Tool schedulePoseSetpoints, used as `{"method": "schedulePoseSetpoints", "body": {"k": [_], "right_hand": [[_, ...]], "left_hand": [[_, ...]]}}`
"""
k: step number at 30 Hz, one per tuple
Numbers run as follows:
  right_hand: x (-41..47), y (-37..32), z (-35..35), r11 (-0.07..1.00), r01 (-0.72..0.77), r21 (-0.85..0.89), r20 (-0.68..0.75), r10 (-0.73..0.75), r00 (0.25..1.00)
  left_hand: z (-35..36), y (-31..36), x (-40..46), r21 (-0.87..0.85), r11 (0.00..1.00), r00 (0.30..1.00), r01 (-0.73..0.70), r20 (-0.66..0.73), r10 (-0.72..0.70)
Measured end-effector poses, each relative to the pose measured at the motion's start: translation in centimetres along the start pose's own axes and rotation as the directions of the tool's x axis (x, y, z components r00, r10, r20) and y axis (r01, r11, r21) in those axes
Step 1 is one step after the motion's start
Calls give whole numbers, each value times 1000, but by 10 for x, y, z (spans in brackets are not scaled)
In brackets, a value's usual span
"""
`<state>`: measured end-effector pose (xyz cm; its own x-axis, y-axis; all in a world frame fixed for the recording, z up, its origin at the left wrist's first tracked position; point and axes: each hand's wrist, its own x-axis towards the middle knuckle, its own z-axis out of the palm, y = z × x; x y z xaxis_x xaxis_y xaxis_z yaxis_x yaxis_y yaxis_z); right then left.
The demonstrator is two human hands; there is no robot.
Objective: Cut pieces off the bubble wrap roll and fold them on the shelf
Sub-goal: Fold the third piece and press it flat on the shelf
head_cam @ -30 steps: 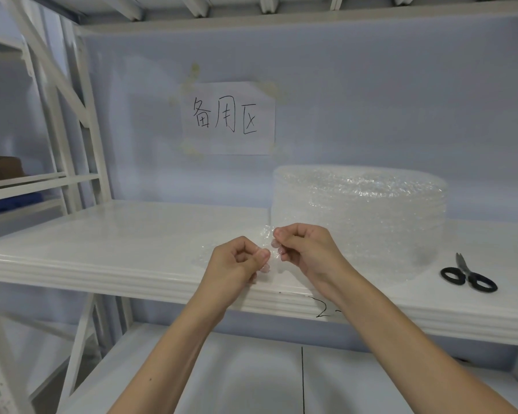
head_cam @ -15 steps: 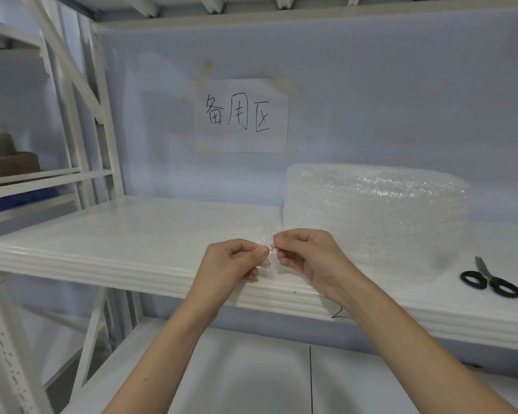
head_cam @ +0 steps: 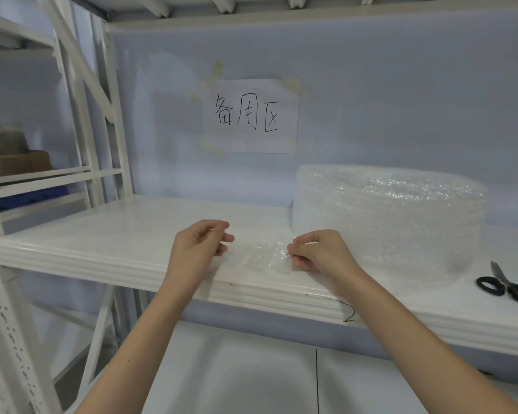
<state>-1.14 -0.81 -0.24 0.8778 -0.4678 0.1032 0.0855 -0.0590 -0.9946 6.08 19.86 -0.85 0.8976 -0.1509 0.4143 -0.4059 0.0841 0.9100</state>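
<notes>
Mid-frame: left hand [head_cam: 200,245] and right hand [head_cam: 320,252] each pinching an end of a small bubble wrap piece [head_cam: 259,254] on the shelf [head_cam: 108,234]. Probably mid-fold. Roll [head_cam: 386,225] right of centre, scissors [head_cam: 504,284] far right, untouched. Plenty left, no folded stack visible.

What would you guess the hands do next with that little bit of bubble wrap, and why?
Probably pull more sheet leftward off the bubble wrap roll. The left hand and right hand pinch only a short stretch of wrap, and the scissors lie untouched on the shelf.
</notes>
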Motion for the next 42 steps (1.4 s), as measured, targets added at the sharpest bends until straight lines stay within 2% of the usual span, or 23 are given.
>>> {"method": "schedulePoseSetpoints", "body": {"k": [4,7,10,13,15,17,20,23,29,32,36,42], "right_hand": [[7,5,4,972,11,-234,-24,-17,1000],[5,3,5,913,36,-405,-46,-60,997],[0,2,8,814,163,-558,-17,-207,978],[-6,3,9,634,318,-705,95,-360,928],[-8,6,6,571,408,-713,216,-375,902],[-10,11,2,524,438,-731,317,-308,897],[-11,14,-1,522,405,-751,366,-182,913],[-11,12,1,514,417,-750,387,-171,906],[-14,8,3,577,365,-730,321,-182,930],[-16,8,3,552,358,-753,281,-222,934],[-21,11,2,460,375,-805,289,-249,924],[-29,8,1,423,332,-843,234,-267,935]], "left_hand": [[-10,-12,18,137,990,995,-42,-79,53],[-16,-20,23,261,965,995,-36,-83,60],[-20,-24,25,345,938,998,-33,-34,48],[-22,-24,25,365,930,997,-49,66,27],[-24,-23,25,359,931,987,-70,160,13],[-25,-25,25,362,927,970,-94,242,4],[-23,-27,24,403,911,958,-91,284,-30],[-20,-27,22,458,884,960,-92,277,-44],[-19,-31,22,506,853,948,-129,316,-45],[-19,-32,23,506,851,944,-139,329,-42],[-20,-35,24,488,862,944,-136,328,-37],[-21,-37,24,461,877,942,-133,335,-34]]}}
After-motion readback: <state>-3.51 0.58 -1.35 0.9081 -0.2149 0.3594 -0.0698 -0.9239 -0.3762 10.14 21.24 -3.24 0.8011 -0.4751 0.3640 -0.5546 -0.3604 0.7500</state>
